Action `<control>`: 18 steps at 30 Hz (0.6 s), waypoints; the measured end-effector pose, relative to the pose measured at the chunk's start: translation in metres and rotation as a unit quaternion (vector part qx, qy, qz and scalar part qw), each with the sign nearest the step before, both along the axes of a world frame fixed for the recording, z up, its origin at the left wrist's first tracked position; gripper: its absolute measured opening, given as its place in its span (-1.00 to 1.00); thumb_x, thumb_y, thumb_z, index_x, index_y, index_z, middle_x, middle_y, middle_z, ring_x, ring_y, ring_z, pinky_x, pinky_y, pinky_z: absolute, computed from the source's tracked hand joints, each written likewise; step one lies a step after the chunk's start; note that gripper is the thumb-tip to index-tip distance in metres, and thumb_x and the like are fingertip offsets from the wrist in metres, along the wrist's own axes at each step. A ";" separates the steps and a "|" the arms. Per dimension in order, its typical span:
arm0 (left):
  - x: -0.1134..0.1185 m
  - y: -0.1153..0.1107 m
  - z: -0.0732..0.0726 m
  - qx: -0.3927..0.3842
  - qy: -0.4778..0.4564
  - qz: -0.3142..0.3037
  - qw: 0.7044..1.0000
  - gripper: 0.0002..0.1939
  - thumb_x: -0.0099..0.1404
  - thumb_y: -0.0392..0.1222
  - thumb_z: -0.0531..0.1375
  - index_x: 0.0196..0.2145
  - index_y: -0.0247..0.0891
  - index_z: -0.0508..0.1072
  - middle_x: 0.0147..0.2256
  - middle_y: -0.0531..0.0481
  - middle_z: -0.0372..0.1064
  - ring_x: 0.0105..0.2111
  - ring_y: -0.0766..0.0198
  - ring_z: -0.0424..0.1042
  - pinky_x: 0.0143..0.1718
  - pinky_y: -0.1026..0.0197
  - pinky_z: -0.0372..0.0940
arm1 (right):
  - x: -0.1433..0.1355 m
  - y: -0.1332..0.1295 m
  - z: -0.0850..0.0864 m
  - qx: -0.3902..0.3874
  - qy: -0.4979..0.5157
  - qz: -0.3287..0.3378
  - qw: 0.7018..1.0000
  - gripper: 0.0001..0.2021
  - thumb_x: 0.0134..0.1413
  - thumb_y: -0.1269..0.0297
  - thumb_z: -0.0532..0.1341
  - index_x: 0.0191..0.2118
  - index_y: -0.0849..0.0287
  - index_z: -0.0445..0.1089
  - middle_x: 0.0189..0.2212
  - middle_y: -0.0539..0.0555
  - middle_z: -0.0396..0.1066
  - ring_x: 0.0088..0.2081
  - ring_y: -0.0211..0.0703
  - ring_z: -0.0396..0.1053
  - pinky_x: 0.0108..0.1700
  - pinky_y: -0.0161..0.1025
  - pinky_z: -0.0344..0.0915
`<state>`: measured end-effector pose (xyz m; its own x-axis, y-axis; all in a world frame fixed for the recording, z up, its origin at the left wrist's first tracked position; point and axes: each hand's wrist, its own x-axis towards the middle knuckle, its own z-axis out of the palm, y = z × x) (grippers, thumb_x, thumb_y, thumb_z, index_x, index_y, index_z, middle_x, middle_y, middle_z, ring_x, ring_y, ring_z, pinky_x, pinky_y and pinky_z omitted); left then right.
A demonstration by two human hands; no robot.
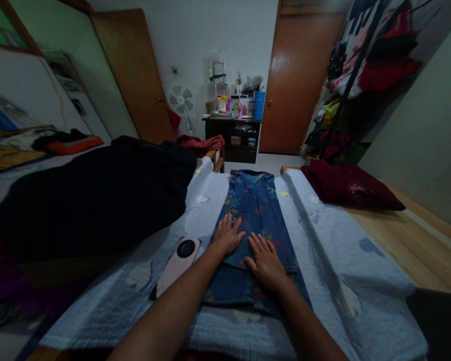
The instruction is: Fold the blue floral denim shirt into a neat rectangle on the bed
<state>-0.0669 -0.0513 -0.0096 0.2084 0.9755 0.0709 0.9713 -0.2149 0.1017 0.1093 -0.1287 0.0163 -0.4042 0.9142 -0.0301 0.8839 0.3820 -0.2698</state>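
A blue garment with a floral print [253,200] lies folded lengthwise in front of me, its layers stacked at the near end. My left hand [227,235] rests flat on its left side with the fingers stretched out. Lower and to the right, my right hand [266,260] presses on the same cloth, palm down and fingers spread. Neither hand grips anything. Just left of my left forearm is a pink phone [176,268] with a round black camera ring, partly covered by the arm.
A pale patterned cloth [334,271] covers the surface beneath. Dark clothing [93,200] is heaped at the left. A folded maroon garment [351,185] sits on the wooden boards [406,240] at the right. Beyond stand a fan [181,99] and a dark cabinet [231,155].
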 end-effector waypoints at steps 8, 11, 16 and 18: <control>0.002 0.017 0.014 0.055 -0.002 -0.002 0.998 -0.50 0.42 0.08 -0.05 0.18 -0.22 0.30 0.23 -0.26 0.19 0.25 -0.07 0.10 0.23 -0.14 -0.02 | 0.000 0.002 -0.002 -0.004 0.007 -0.002 1.000 -0.34 0.27 -0.01 -0.04 0.38 0.20 -0.05 0.39 0.04 -0.21 0.39 0.00 -0.26 0.36 0.03 -0.26; 0.002 0.039 0.012 0.064 -0.014 -0.039 0.997 -0.56 0.43 -0.08 -0.04 0.16 -0.32 0.30 0.26 -0.23 0.14 0.29 0.05 0.05 0.27 -0.03 -0.05 | 0.000 0.002 -0.004 -0.004 0.008 -0.004 1.000 -0.34 0.27 0.00 -0.04 0.38 0.18 -0.06 0.39 0.02 -0.22 0.40 0.00 -0.27 0.36 0.02 -0.26; 0.000 0.062 0.002 0.021 -0.013 -0.041 0.999 -0.42 0.44 0.02 -0.07 0.27 -0.41 0.15 0.31 -0.33 0.01 0.32 -0.02 -0.01 0.28 -0.01 -0.04 | 0.000 0.001 -0.002 -0.011 0.012 -0.006 1.000 -0.35 0.27 0.01 -0.04 0.38 0.18 -0.06 0.39 0.02 -0.22 0.40 0.00 -0.28 0.36 0.03 -0.26; 0.001 0.064 0.000 0.015 -0.010 -0.025 1.000 -0.37 0.43 0.08 -0.07 0.30 -0.38 0.12 0.33 -0.35 -0.05 0.33 -0.08 -0.06 0.29 -0.07 -0.06 | 0.000 0.001 -0.001 -0.013 0.013 -0.007 1.000 -0.34 0.26 0.00 -0.03 0.39 0.18 -0.06 0.39 0.02 -0.22 0.40 0.01 -0.27 0.36 0.02 -0.26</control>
<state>-0.0660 0.0128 -0.0100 0.2547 0.9614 0.1041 0.9573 -0.2659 0.1135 0.1093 -0.1275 0.0150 -0.3928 0.9186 -0.0446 0.8818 0.3624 -0.3020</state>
